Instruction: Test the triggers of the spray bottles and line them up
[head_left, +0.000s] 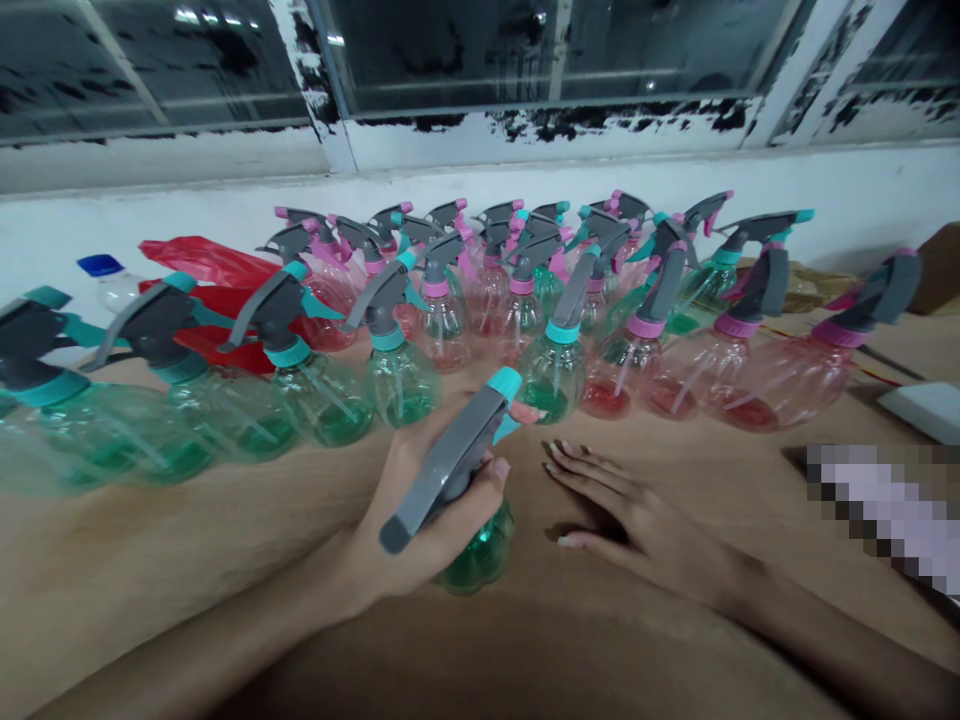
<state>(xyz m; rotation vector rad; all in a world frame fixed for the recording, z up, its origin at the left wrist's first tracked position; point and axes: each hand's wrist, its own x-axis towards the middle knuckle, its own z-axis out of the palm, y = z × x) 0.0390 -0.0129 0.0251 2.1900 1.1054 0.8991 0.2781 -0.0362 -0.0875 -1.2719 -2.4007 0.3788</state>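
My left hand is wrapped round the neck of a green spray bottle with a grey and turquoise trigger head. The bottle is upright near the table's front, its nozzle pointing away from me, and the hand hides its neck. To the right, my right hand rests on the tabletop with its fingers stretched out and nothing in them. Just beyond both hands stands another green spray bottle with a turquoise collar. A pink spray bottle with a pink collar is beside that one.
Several green spray bottles line the left, and several pink ones the right, with more behind. A red plastic bag and a blue-capped bottle lie back left. A white object sits at the right on the wooden table.
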